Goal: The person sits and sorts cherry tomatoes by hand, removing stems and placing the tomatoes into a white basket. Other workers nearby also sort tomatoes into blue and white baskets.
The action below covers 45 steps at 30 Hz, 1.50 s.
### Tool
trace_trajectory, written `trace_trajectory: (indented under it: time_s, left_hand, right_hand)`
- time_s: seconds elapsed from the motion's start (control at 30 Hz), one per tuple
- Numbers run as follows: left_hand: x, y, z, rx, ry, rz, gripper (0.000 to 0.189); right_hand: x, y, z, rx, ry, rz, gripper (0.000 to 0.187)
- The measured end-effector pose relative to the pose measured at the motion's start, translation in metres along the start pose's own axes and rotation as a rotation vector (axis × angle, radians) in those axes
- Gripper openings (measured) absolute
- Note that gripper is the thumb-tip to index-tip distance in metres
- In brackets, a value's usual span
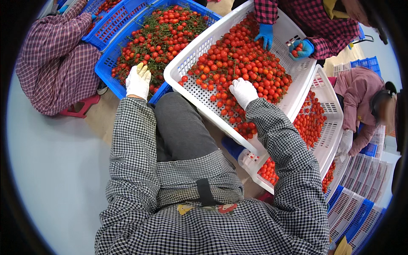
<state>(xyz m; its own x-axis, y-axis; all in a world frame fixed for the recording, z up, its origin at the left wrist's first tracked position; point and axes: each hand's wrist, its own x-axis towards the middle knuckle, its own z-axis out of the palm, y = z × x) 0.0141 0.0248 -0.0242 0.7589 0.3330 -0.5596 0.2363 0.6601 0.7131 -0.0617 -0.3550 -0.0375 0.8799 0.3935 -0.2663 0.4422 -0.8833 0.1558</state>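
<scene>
My left hand point(138, 81), in a white glove with yellowed fingers, is over the near edge of a blue plastic crate point(110, 75). Cherry tomatoes on green stems point(165, 35) fill that crate. The fingers look slightly apart, and no tomato shows in them. My right hand point(244, 92), also white-gloved, rests with curled fingers among loose red cherry tomatoes point(251, 67) in a white perforated plastic crate point(183, 92). Its palm side is hidden, so whether it holds a tomato cannot be told.
Across the white crate, a co-worker's blue-gloved hand point(265, 35) touches tomatoes; the other blue-gloved hand point(301, 50) holds several. Under it sits another white crate point(331, 118) of tomatoes. A person point(57, 63) sits at left on a red stool point(81, 106). Stacked crates point(357, 210) stand at right.
</scene>
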Motion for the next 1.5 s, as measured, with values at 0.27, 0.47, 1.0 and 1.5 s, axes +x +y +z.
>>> trace_trajectory:
  time_s: [0.27, 0.47, 1.0, 1.5]
  left_hand:
    - [-0.066, -0.011, 0.034, 0.0, -0.274, 0.281, 0.026]
    - [-0.149, -0.04, 0.094, -0.018, -0.674, 0.028, 0.033]
    - [-0.17, -0.101, 0.097, 0.265, -0.931, -0.612, 0.04]
    - [-0.154, -0.111, 0.087, -0.016, -0.775, -0.637, 0.031]
  right_hand:
    - [-0.027, 0.021, -0.02, 0.63, 0.349, 0.139, 0.012]
    - [-0.059, 0.035, -0.06, 2.387, -0.039, 0.178, 0.027]
    - [-0.09, 0.006, -0.082, 2.542, 0.176, 0.451, 0.033]
    - [-0.067, -0.045, -0.083, 1.74, 0.421, 0.497, 0.032]
